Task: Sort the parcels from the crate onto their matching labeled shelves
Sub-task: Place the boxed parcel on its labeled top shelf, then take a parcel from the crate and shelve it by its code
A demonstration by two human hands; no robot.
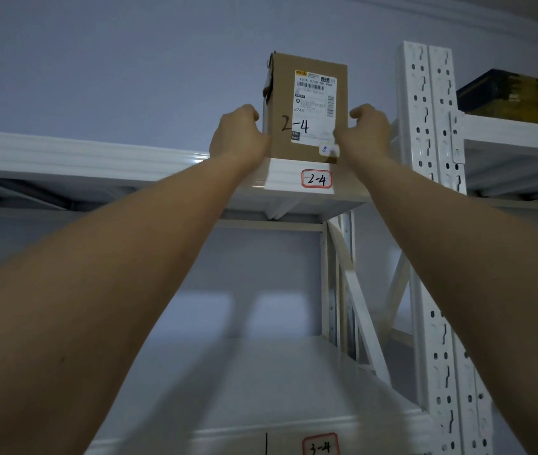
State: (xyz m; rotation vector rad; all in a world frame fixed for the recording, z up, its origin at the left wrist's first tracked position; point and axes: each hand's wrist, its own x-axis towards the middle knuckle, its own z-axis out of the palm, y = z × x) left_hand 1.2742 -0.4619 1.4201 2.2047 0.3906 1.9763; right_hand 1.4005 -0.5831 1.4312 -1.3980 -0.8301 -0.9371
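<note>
Brown cardboard parcel [305, 108] stands upright on the front edge of the top shelf [80, 159], and I take everything else from it. It has a white shipping label w/ barcode and "2-4" in black marker on the side facing me. Right below the parcel, on the shelf's white front beam, a red-bordered tag [316, 178] also reads "2-4".

I've got both arms stretched up to it. My left hand [239, 134] grips the parcel's left edge, fingers curled round the side; my right hand [364, 131] grips the right edge the same way, thumb on the front face near the label. A small white sticker [329, 150] sits at the parcel's lower right corner, just under my right hand.

Right of the parcel, two white slotted uprights [425, 119] rise close by, nearly touching my right wrist in this view. Past them, on the next bay's top level, is a dark box [504, 93] w/ yellowish print, too dim to read. Far below the parcel, a lower shelf [261, 389] carries another red-bordered tag [320, 446], approx "3-4", partly cut off. White diagonal braces [356, 290] cross behind, below and right of the parcel.
</note>
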